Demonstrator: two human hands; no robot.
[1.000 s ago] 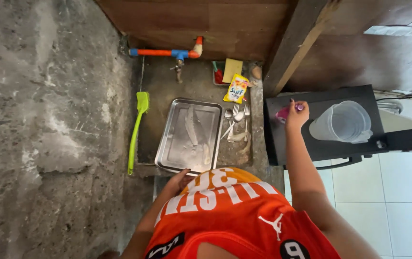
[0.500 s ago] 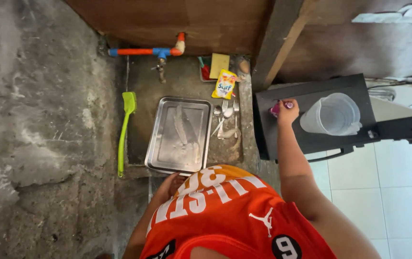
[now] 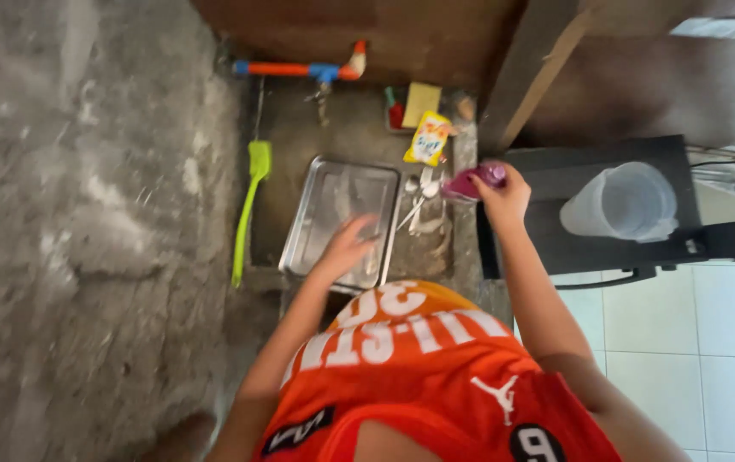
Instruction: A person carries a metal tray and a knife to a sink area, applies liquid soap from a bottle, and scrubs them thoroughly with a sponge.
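While the left hand [image 3: 348, 244] hovers with spread, unclenched fingers over the near end of the metal tray [image 3: 333, 218], grasping nothing, the right hand [image 3: 504, 198] is closed around a small purple object [image 3: 474, 182], too blurred to identify, held above the gap between the sink and the black stand [image 3: 594, 214]. Loose spoons [image 3: 423, 201] lie in the sink just right of the tray, near the purple object; a yellow packet [image 3: 429, 139] sits behind them and a tap [image 3: 323, 84] on an orange-and-blue pipe above. A green brush [image 3: 249, 210] rests along the sink's left edge beside the rough concrete wall [image 3: 85, 222]. A clear plastic jug [image 3: 624, 204] stands on the black stand. Risk, as judged: a wet grip could let the purple object slip onto the spoons, and a sweep of the right arm could knock the jug. Open room lies chiefly over the tray; the wooden post [image 3: 534, 68] and wall hem both sides.
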